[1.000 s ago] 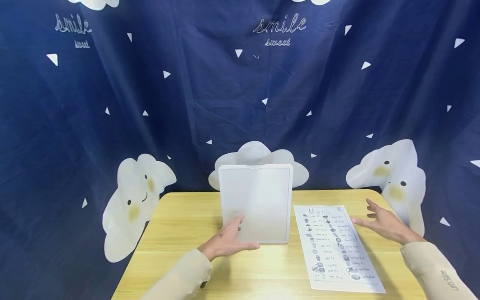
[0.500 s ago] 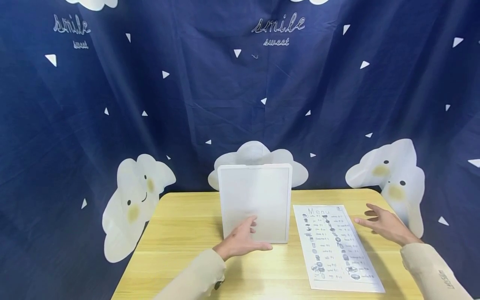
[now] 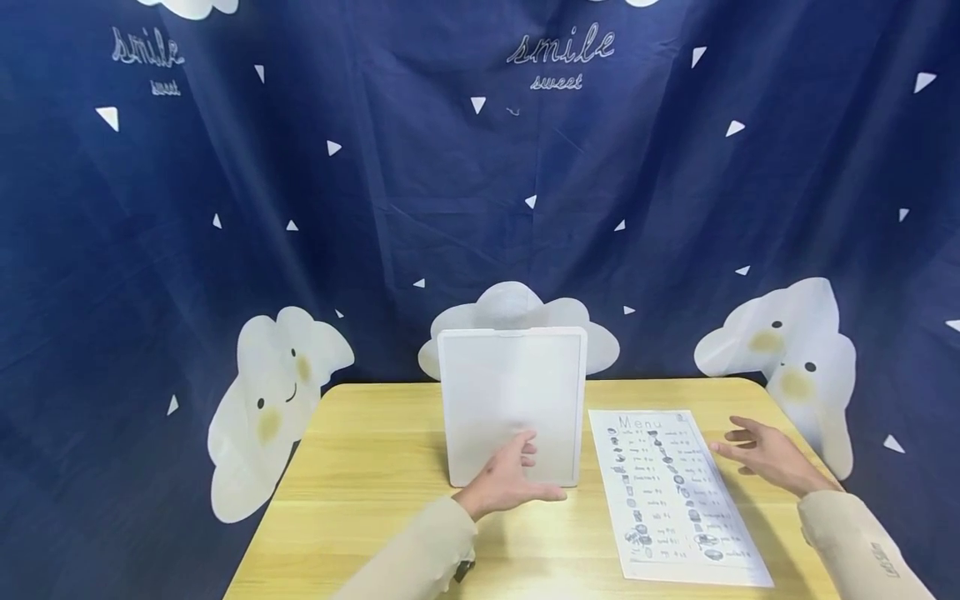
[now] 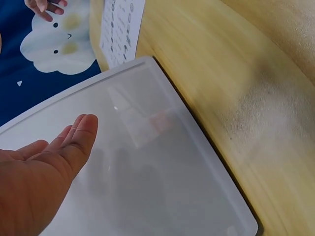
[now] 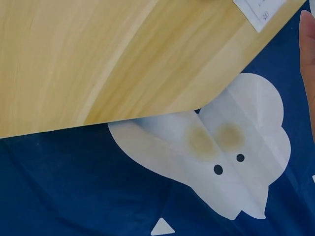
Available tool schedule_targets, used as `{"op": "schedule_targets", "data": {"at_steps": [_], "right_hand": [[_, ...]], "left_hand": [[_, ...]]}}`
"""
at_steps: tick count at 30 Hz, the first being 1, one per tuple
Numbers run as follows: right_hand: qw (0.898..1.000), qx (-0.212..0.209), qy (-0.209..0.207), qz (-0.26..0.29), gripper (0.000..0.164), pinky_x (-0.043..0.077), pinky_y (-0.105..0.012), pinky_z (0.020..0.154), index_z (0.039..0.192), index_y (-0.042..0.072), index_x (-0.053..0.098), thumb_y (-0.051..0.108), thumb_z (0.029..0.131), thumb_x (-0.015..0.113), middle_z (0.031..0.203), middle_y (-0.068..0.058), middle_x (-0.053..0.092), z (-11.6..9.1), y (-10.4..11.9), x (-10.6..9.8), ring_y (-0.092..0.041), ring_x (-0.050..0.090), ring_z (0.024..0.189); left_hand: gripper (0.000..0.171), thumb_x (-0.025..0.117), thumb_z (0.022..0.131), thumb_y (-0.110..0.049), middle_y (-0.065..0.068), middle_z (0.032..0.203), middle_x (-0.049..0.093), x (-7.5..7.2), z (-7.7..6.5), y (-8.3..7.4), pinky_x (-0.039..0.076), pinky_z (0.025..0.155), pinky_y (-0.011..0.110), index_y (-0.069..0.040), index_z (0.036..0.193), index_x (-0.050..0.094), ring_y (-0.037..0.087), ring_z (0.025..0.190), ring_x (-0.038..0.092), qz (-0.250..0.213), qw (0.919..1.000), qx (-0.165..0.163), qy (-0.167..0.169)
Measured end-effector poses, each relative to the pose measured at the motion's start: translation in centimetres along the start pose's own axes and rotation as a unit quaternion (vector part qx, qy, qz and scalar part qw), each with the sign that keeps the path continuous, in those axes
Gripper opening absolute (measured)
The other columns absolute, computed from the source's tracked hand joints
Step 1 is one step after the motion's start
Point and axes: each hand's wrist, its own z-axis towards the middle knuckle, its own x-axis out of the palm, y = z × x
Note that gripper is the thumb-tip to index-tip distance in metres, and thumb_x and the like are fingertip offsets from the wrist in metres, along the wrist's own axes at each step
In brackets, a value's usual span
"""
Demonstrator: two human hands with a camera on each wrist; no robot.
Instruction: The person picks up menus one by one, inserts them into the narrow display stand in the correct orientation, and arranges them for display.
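Observation:
A white board with a raised frame (image 3: 510, 375) stands upright near the back middle of the table. My left hand (image 3: 510, 479) is held in front of its lower part, fingers loosely bent and thumb out to the right, with nothing in it. In the left wrist view the same hand (image 4: 49, 172) shows before the board's glossy face (image 4: 162, 172). To the right lies a printed paper sheet headed "Menu" (image 3: 675, 492). Beside that sheet's right edge hovers my right hand (image 3: 768, 457), fingers relaxed and holding nothing. Only a sliver of it enters the right wrist view.
The light wooden table (image 3: 360, 483) has rounded back corners. Close behind it hangs a dark blue curtain (image 3: 480, 208) printed with white clouds and triangles, which also shows past the table edge in the right wrist view.
My left hand has slid rightward across the front of the board. The right hand has dropped slightly beside the menu sheet. Board and sheet have stayed put.

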Motion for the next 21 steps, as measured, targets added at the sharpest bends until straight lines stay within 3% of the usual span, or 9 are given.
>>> {"op": "schedule_targets", "data": {"at_steps": [11,21], "right_hand": [[0.999,0.025,0.016,0.014,0.090,0.058,-0.046,0.078,0.138,-0.028,0.023,0.030,0.092,0.074,0.125,-0.046,0.048,0.4,-1.3,0.9,-0.052,0.058,0.110],[0.999,0.029,0.011,0.010,0.083,0.058,-0.044,0.076,0.137,-0.028,0.027,0.026,0.093,0.073,0.120,-0.042,0.053,0.7,-2.2,1.7,-0.044,0.062,0.104]], "left_hand": [[0.103,0.092,0.071,-0.037,0.017,0.137,0.056,2.0,0.7,0.1,0.049,0.097,0.048,-0.003,0.150,0.036,0.031,0.120,0.058,-0.017,0.9998,-0.004,0.003],[0.098,0.093,0.070,-0.032,0.015,0.129,0.061,3.7,1.8,-0.1,0.051,0.095,0.043,-0.003,0.148,0.040,0.027,0.113,0.063,-0.040,0.9991,-0.015,-0.004]]}}
